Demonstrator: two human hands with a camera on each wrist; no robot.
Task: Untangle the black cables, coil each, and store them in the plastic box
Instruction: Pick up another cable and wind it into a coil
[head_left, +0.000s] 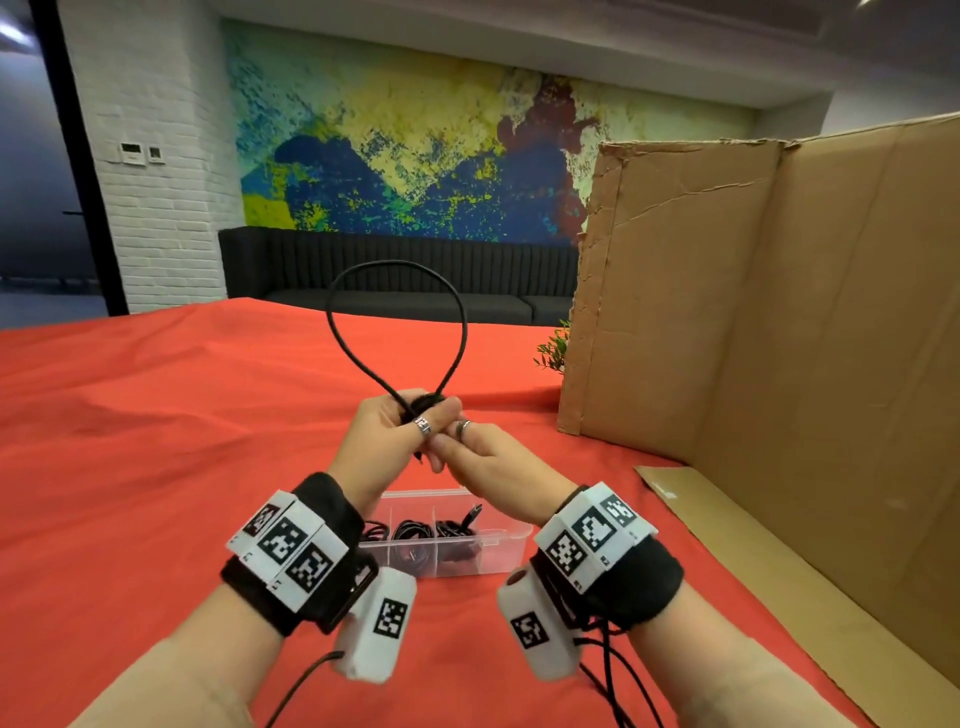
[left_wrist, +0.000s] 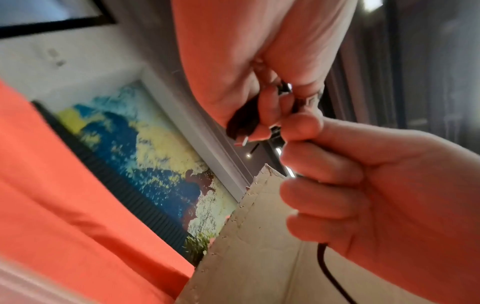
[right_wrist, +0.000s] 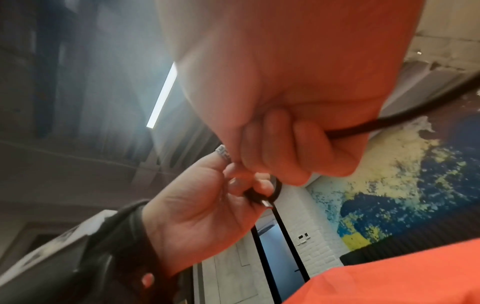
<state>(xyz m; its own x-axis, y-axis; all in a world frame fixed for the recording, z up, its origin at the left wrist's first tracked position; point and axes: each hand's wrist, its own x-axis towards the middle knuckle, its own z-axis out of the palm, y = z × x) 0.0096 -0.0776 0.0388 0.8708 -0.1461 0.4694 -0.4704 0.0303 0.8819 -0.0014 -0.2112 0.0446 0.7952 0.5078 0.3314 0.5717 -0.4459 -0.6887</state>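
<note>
Black cable, red-orange tablecloth, checkered black-and-white wrist tags.

The plastic box sits on the table at 6 o'clock, directly beneath both raised hands, with coiled cables in its compartments. The cardboard wall stands at 3 o'clock. A small plant sits behind its left edge. A sofa lies beyond the table at 12 o'clock.
</note>
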